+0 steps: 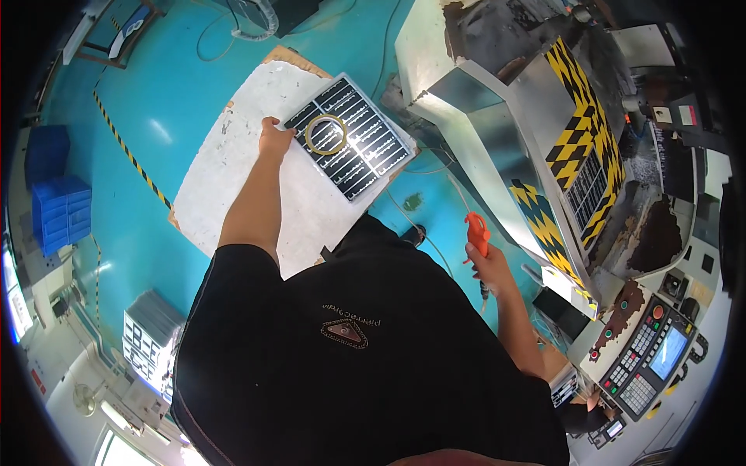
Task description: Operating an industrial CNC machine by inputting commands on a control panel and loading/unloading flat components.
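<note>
While left hand extends, right hand grips.

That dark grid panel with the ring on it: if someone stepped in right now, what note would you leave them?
Left hand: fingers on the near-left edge of the dark grid panel, which lies on a white board on the blue floor.
A yellowish tape ring rests flat on the panel.
Right hand: closed on an orange-handled tool, held off to the right, away from the panel.
Done: panel and ring sit on the board.
Left: the tool has not reached the panel.
</note>
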Demonstrator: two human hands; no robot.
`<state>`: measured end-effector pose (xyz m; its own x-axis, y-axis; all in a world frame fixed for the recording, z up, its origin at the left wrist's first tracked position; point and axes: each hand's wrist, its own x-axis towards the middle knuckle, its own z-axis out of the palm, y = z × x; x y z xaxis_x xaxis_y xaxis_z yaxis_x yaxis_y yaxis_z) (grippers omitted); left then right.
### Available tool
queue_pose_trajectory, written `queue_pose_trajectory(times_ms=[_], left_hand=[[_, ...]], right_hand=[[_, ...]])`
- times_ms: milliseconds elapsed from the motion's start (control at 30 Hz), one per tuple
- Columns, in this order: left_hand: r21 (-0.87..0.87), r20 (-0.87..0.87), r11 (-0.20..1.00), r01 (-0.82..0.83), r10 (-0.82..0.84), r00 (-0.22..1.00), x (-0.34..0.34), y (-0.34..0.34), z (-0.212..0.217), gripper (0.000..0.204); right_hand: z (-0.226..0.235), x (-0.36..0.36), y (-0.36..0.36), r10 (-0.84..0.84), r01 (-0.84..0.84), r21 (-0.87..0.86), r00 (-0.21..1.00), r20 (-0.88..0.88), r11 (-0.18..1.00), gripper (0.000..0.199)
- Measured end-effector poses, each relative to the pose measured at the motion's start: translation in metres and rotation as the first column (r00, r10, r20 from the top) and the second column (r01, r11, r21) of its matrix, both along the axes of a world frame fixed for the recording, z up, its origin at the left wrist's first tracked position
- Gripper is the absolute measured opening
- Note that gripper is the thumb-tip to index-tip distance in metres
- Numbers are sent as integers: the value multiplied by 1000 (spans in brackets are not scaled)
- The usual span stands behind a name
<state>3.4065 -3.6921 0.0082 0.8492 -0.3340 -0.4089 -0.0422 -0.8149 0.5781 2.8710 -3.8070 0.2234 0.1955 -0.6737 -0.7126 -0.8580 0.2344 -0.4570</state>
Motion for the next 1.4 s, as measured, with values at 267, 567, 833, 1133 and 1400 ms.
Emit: queue_pose_trajectory(times_ms=[267,567,833,1133,1400], left_hand=[[-321,-429,931,-176,23,903,2,14,10,36],[-326,-885,571,-753,95,455,-87,69,-19,14],[-391,-917,534,-750,-153,369,-138,67,28,15],[-644,-684,345,-683,142,716,-62,176,49,20],[-672,-661,361,-646,100,744,-7,215,100,39]], right_hand=[[-26,30,-7,-197,47,395,916,350,917,36],[-61,165,-5,106,-195,225,930,352,955,43],[-123,260,-18,484,-426,-405,874,50,809,42],[-119,259,-24,453,-363,-408,879,147,838,35],[-99,259,-22,478,-368,-402,851,217,838,33]])
